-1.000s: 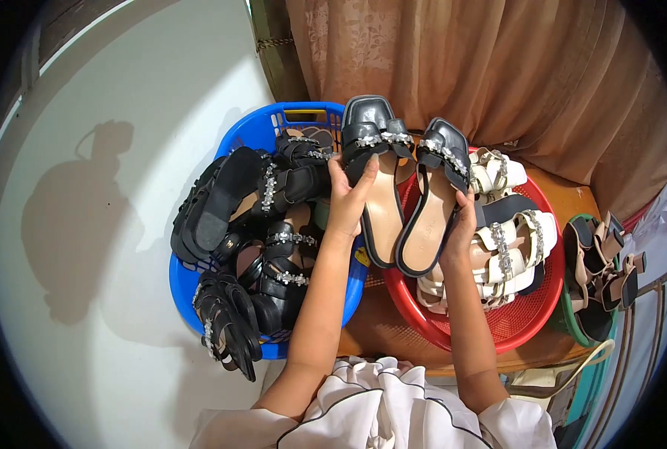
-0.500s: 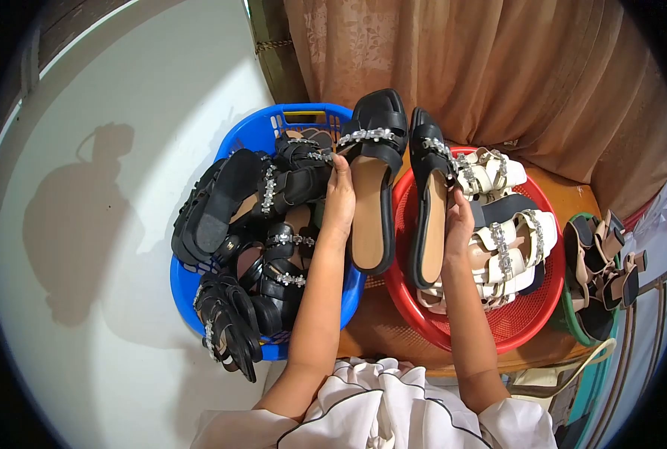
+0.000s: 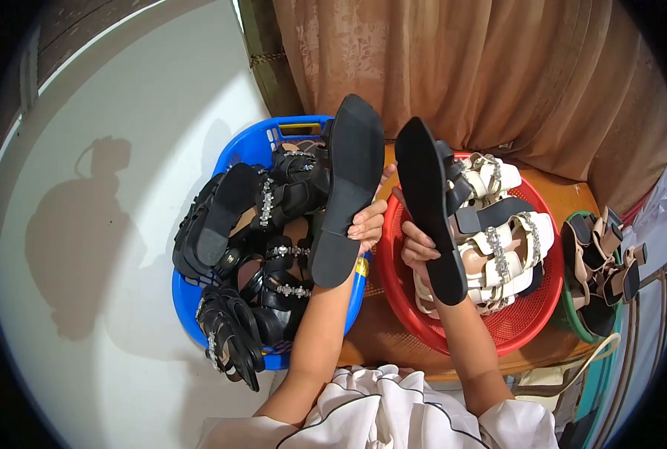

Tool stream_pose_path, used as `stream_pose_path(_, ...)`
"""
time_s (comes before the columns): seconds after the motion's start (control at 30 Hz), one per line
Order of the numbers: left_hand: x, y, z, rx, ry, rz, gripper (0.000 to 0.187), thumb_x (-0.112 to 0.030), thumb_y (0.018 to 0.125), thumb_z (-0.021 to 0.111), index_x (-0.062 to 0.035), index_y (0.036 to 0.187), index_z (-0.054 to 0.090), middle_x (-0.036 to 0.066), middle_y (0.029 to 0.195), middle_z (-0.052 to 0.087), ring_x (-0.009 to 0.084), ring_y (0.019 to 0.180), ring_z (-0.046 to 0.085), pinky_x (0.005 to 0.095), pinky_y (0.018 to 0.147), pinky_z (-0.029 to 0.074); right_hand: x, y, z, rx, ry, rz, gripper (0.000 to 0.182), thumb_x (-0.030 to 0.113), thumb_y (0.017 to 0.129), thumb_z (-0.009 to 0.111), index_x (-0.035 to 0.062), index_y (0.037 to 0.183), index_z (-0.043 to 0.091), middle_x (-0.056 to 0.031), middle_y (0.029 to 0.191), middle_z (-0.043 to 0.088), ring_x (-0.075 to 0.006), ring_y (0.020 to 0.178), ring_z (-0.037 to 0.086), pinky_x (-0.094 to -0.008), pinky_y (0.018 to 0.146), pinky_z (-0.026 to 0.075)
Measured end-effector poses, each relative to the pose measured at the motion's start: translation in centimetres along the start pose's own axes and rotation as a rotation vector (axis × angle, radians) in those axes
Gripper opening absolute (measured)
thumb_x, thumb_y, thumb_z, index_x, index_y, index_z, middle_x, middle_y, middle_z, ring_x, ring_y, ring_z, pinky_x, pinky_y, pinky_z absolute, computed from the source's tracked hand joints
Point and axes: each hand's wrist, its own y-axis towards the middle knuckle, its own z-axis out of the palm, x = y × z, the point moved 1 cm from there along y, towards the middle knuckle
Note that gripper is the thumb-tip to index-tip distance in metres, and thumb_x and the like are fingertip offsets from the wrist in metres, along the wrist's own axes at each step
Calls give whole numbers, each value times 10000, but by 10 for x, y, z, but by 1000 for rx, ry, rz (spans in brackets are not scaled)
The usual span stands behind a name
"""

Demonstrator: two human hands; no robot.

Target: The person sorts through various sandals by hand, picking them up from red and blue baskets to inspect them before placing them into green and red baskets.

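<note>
Two black sandals are held up side by side with their soles toward me. My left hand (image 3: 369,223) grips the left black sandal (image 3: 352,161), its fingers wrapped over the edge near the heel. The right black sandal (image 3: 425,191) is in my right hand (image 3: 417,245), whose fingers curl round its side; it tilts a little to the left at the toe. Behind the left sandal is a blue basket (image 3: 240,153) piled with black sandals (image 3: 281,191) with jewelled straps. A red basket (image 3: 397,299) of white sandals (image 3: 502,251) sits behind the right one.
Both baskets are beside or on a brown wooden table (image 3: 363,340). At the right stands a green basket (image 3: 573,314) of beige and black heeled shoes (image 3: 603,262). A brown curtain (image 3: 461,67) hangs behind, and a white wall (image 3: 146,262) is at the left.
Both sandals have been turned over, from showing their tan insoles and jewelled straps to showing their black soles. My fingers now show wrapped round their edges.
</note>
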Motion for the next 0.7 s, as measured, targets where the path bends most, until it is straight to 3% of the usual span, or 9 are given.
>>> stream_pose_path(0.07,4,-4,-1,-35,-9,36,552,-183,878,419,-140,1338,117,115,628,457,178,480,508,242,400,442,0,-1,-2,79,47,3,492,340,909,295,83,1321,222,-33,557,383,-97,369,380,-191,405,331)
stream_pose_path(0.17,5,-5,-1,-118,-19,91,554,-285,882,412,-97,1328,142,104,531,421,156,388,451,214,344,406,5,-3,0,114,53,-5,510,349,910,293,72,1327,196,-32,582,393,-102,398,412,-213,421,320)
stream_pose_path(0.27,6,-4,2,-151,-7,106,563,-295,877,422,-90,1324,150,107,535,424,159,391,454,218,345,416,11,-4,-3,136,44,-51,510,346,911,287,61,1325,198,-34,586,395,-107,400,423,-229,444,331)
stream_pose_path(0.57,5,2,-1,-62,31,7,599,-320,862,447,-85,1322,143,114,540,433,160,391,455,213,336,411,13,-1,-7,249,34,101,525,337,905,308,49,1324,176,-68,605,429,-147,422,462,-247,447,359)
stream_pose_path(0.7,9,0,3,-158,-12,84,606,-310,860,457,-81,1322,140,114,538,433,159,390,454,209,336,410,13,-1,-6,241,11,104,525,346,907,300,53,1324,176,-79,607,433,-162,421,470,-250,450,376)
